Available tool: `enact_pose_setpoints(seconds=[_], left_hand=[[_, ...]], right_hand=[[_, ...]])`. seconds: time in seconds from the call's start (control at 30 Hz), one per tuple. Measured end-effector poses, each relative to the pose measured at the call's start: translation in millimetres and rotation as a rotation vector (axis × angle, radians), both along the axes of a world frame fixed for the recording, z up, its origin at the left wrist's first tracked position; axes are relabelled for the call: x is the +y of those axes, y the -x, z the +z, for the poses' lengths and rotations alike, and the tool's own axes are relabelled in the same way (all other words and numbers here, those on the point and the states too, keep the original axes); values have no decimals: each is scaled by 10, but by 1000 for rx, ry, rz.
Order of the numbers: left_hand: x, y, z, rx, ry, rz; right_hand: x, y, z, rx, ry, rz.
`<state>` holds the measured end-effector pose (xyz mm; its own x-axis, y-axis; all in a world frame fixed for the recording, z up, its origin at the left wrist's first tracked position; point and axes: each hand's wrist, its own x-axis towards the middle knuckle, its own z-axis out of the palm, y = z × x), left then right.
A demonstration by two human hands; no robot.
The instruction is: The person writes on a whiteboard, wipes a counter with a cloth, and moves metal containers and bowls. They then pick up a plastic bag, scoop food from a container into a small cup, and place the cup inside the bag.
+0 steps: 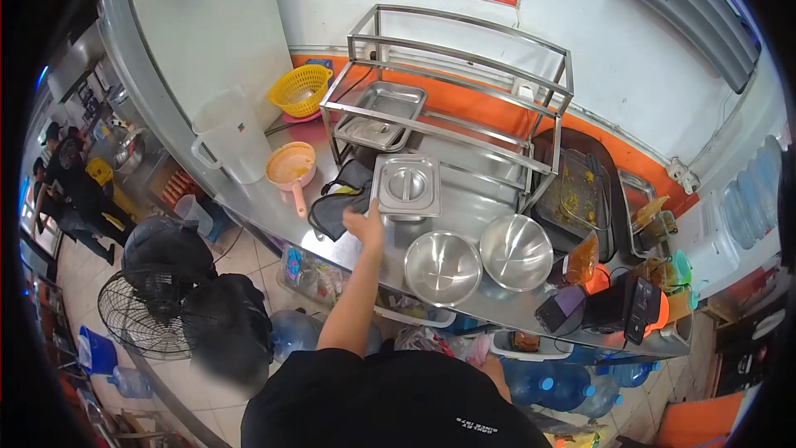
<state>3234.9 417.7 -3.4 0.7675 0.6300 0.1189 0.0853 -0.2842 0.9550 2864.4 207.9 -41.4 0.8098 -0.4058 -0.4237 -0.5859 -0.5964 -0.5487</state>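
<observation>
My left hand (363, 226) is at the near left corner of a square steel food pan with a lid (407, 186). Its thumb points up along the pan's edge, apart from the fingers, which reach left over a dark grey cloth item (338, 209). Low by my body, partly hidden by my shirt, my right hand (495, 372) is closed around a pink cloth (478, 350). Two shiny steel bowls (443, 269) (516, 252) stand right of the pan, along the counter's front. An orange-pink saucepan (291, 166) sits to the left of the cloth item.
A steel rack frame (464, 58) stands over steel trays (390, 104) at the back. Left are a yellow colander (300, 90) and a clear pitcher (230, 137). Phones (640, 309) and sauce containers (580, 261) crowd the right end. A fan (153, 315) stands on the floor; people (75, 174) work far left.
</observation>
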Motion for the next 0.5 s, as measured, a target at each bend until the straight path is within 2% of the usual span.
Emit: enact_pose_setpoints(seconds=[0.03, 0.07, 0.13, 0.17, 0.27, 0.4, 0.5], left_hand=[[9, 5, -62, 147, 198, -29], [24, -33, -108, 146, 200, -33], [22, -69, -83, 199, 825, -384], [12, -94, -68, 203, 830, -394], [-26, -152, 70, 175, 1047, -538], [-6, 37, 276, 229, 1162, -562], [33, 96, 296, 195, 1147, -671]], right_hand=[[6, -8, -7, -1, 3, -1], [7, -8, -19, 28, 8, -8], [16, -6, -68, 57, 18, -30], [11, -15, -112, 42, 11, -38], [18, -16, -125, 17, 34, -54], [55, -34, -45, -13, 57, -54], [-13, 36, -347, 15, -22, -64]])
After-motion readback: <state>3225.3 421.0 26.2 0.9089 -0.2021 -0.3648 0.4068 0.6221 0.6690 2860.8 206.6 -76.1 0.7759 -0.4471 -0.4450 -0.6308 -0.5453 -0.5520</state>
